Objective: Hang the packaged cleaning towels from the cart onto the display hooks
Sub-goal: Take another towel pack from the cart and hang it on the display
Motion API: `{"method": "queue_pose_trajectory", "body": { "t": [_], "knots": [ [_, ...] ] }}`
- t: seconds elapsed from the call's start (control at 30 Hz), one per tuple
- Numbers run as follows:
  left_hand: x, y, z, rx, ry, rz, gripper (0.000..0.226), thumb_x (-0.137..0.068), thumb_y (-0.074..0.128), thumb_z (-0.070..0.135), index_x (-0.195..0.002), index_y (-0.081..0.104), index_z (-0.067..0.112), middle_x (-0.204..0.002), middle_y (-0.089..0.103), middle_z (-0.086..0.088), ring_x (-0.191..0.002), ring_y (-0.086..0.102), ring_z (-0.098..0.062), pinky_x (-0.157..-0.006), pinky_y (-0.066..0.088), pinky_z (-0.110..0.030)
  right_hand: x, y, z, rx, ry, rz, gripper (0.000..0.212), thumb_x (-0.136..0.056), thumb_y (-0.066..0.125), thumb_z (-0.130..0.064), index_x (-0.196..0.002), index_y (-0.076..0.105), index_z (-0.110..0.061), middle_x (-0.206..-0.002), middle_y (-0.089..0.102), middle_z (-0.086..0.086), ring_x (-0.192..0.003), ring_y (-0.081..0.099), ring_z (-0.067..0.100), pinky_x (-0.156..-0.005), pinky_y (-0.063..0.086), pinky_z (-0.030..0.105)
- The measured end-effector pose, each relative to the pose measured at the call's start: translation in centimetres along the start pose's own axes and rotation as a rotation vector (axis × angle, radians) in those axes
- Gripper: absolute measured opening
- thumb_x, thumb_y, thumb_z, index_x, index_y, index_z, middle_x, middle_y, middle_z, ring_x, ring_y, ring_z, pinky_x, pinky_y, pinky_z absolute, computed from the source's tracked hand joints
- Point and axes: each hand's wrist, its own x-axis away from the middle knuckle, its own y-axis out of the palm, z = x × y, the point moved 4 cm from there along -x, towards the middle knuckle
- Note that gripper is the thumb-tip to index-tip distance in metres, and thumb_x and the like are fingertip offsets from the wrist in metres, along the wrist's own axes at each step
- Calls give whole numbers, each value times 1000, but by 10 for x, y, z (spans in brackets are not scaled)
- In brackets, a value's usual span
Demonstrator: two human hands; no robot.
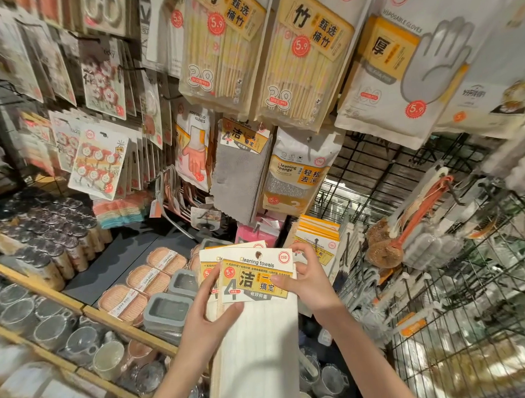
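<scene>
Store aisle, wire grid display wall (376,173) packed with hanging packs, shelf (117,260) below it with wooden dividers. Both hands hold a small stack of white cleaning towel packs (254,291) at centre low, in front of the display, cards fanned so at least two header cards show; front card reads "Cleaning towels" with a 5.9 sticker. Left hand (206,313) grips the left edge of the stack, thumb on the front of the cloth under the card, fingers curled behind. Right hand (309,276) pinches the front card at its right side, thumb across the yellow label, fingers curled behind the top edge. White cloth of the packs hangs down between the forearms. Up on the display, a grey cleaning towel pack (240,166) already hangs, just left of a cleaning sponge pack (296,175); household gloves pack (193,147) left of that. More yellow-carded towel packs (318,232) hang just behind the right hand. Above: two bamboo chopstick packs (301,55) and a disposable gloves pack (400,67). Shelf holds soap boxes (149,279), lidded jars (52,242), glass cups (19,306). Orange-handled brush (421,210) on the grid at right. Cart not identifiable.
</scene>
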Motion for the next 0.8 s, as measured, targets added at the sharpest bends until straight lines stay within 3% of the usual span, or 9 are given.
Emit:
{"method": "queue_pose_trajectory", "body": {
  "t": [0.1,0.23,0.33,0.43,0.5,0.57,0.7,0.8],
  "knots": [
    [0,3,0,13,4,26,69,-78,74,13,-122,46,57,-129,56,19,-116,53,0,-99,45,-31,-1,-2,3,-5,21,10,48,-78,66,12,-102,41,-22,-85,67,5,-68,69,4,-58,53,19],
    [-3,6,0,2,6,29,68,-79,73,11,-127,44,50,-129,54,20,-110,53,9,-84,44,-11,-1,-8,5,7,44,18,44,-83,64,7,-110,43,-21,-92,66,4,-73,68,4,-60,53,18],
    [-7,7,0,-24,14,22,70,-77,75,15,-131,43,46,-130,50,25,-114,49,12,-84,42,-9,-2,-14,10,-28,51,58,43,-81,63,10,-112,46,-15,-89,67,4,-67,70,7,-55,54,21],
    [-11,8,4,-62,28,7,69,-78,74,20,-134,41,44,-129,43,34,-111,39,27,-81,37,1,-4,-24,18,-86,74,150,44,-80,62,14,-111,48,-14,-83,66,4,-59,68,6,-47,52,21],
    [-13,6,5,-103,42,1,66,-82,71,20,-134,40,45,-128,39,41,-110,33,32,-85,33,-2,-6,-36,27,-113,81,222,42,-81,61,14,-108,50,-16,-78,66,2,-55,67,6,-46,52,21],
    [-16,3,3,-139,47,-1,64,-84,68,16,-132,40,48,-127,40,45,-114,33,29,-93,31,-10,-7,-51,39,-136,91,301,43,-81,63,10,-114,52,-14,-83,68,5,-64,68,14,-49,53,22],
    [-23,-1,0,-190,50,14,64,-85,64,6,-132,43,44,-132,41,35,-120,35,21,-102,31,-24,-14,-80,66,-209,112,480,48,-79,66,10,-122,52,-7,-110,64,24,-92,65,36,-55,55,21],
    [-26,-3,1,-202,63,10,63,-86,64,6,-133,43,42,-133,42,33,-120,35,20,-101,30,-22,-27,-94,74,-202,101,562,52,-79,66,11,-127,50,-3,-113,62,26,-99,63,37,-59,56,18]
  ]
}}
